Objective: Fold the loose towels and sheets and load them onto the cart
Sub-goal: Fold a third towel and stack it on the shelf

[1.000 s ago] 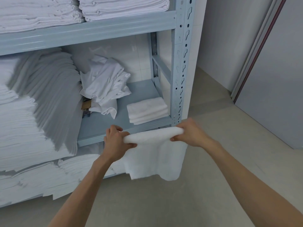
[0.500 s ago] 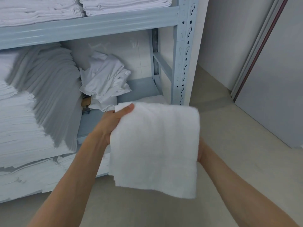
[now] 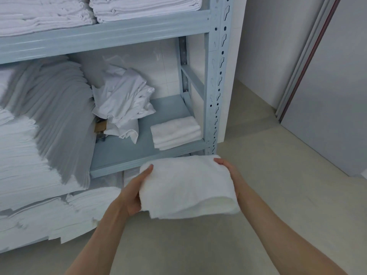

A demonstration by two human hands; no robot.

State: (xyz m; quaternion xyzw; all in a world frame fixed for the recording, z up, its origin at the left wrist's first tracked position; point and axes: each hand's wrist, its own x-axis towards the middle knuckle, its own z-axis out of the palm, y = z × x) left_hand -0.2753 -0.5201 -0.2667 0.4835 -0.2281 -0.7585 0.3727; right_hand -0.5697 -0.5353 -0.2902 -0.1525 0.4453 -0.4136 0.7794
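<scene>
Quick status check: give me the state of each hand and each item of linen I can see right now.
towel: folded, held in the air between both hands, in front of the shelf.
left hand: grips the towel's left side.
right hand: holds the towel's right side.
small stack of towels: folded, on the middle shelf.
crumpled sheet: unfolded, heaped on the same shelf.
tall stack of linen: folded, leaning.

Fluffy terry cloth towel (image 3: 186, 187); matt painted metal rack (image 3: 216, 80); smooth matt floor (image 3: 278, 175).
</scene>
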